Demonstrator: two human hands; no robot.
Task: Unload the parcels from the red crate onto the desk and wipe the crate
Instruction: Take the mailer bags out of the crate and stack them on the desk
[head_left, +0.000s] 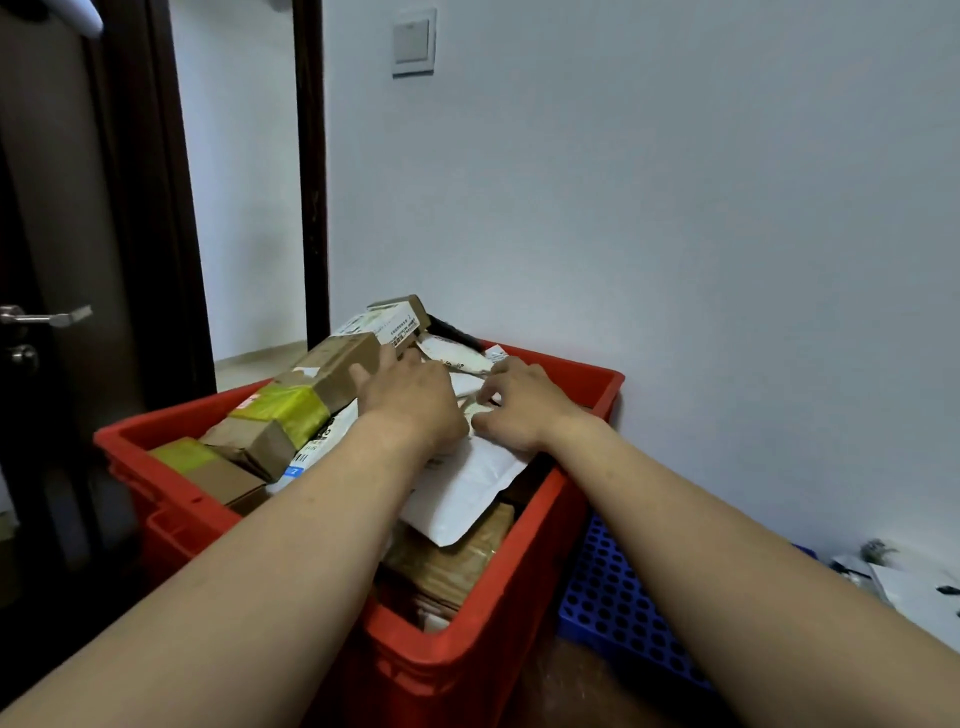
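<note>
Two arms outstretched into red crate (447, 670) | left hand (410, 402) flat on box (337, 364) | right hand (524, 408) fingers curled, hold unclear

A dark brown surface (582, 691), floor or low top, it could not be told which, carried the red crate (467, 649), which stood close to the wall, heaped with parcels (322, 374): cardboard boxes toward its 9 o'clock side, a white padded envelope (467, 493) near its centre. Just beside the crate at 3 o'clock lay a blue perforated tray (613, 597), partly hidden behind the red wall. Farther out at 3 o'clock lay a white sheet (919, 592) with small dark bits on it.
</note>
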